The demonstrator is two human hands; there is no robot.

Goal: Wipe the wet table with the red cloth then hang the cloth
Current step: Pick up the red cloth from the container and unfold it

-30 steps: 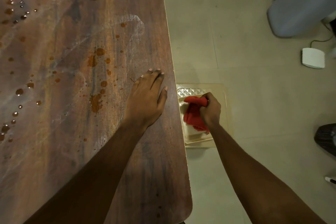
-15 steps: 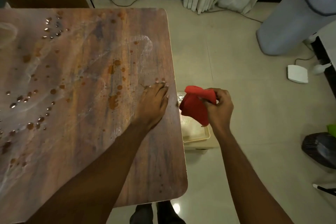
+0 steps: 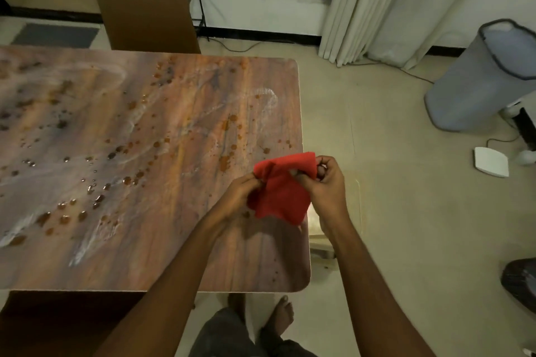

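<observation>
Fingers (image 3: pixel 301 178) of the right hand (image 3: pixel 326 185) pinch the top edge of the red cloth (image 3: pixel 282 188), while the left hand (image 3: pixel 237 195) clamps its opposite corner, the fabric held up between them above the right edge of the table (image 3: pixel 145 255). Droplets (image 3: pixel 95 197) and pale streaks cover the wood-grain top, a brown chair (image 3: pixel 145 3) stands at its far side, and a grey bin (image 3: pixel 481 78) sits well apart on the tiled floor (image 3: pixel 406 240).

Brown wood-grain laminate table with rounded corners (image 3: pixel 162 264), top scattered with water droplets (image 3: pixel 95 197) and whitish smear streaks (image 3: pixel 261 95).
</observation>
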